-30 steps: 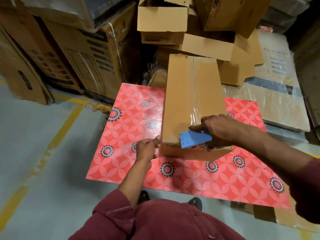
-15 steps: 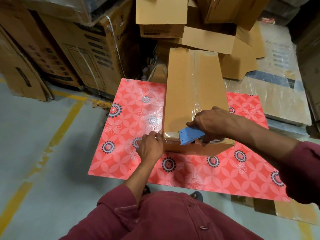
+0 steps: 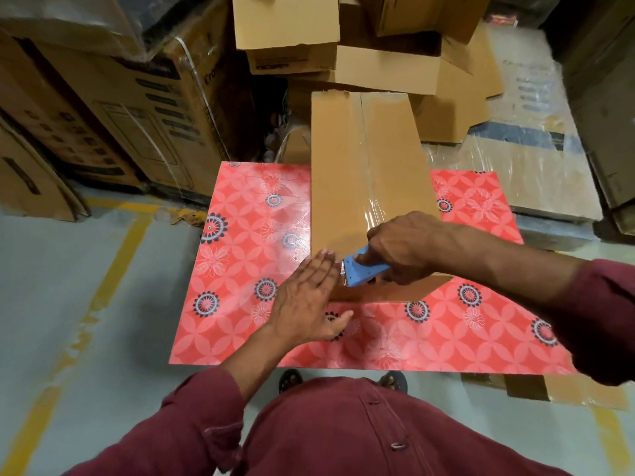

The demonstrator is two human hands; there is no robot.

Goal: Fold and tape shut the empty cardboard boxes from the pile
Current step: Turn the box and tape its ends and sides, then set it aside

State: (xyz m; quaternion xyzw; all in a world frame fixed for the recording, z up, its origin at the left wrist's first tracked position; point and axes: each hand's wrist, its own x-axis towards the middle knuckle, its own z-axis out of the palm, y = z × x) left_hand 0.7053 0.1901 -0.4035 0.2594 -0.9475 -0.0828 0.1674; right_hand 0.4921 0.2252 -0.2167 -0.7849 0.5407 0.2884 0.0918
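Cardboard box [image 3: 364,187] lay lengthwise on red floral counter [image 3: 240,269]. Left hand [image 3: 305,300] had let go of box's near-left corner, fingers now flat, released, over it. Right hand [image 3: 402,249] kept fingers grasping blue tape dispenser [image 3: 360,271] at box's near edge.

Maroon long-sleeved buttoned shirt [image 3: 360,438], cuffs pushed up the forearms, dark sandals [image 3: 290,379] just below the hem

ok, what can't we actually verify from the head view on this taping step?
- Tape roll: hidden under the right hand; only the blue dispenser tip shows.
- Box near end: covered by both hands; tape cut not visible.
- Left hand fingertips: motion-blurred; contact unclear.
- Printing on the stacked cartons: too blurred to read.
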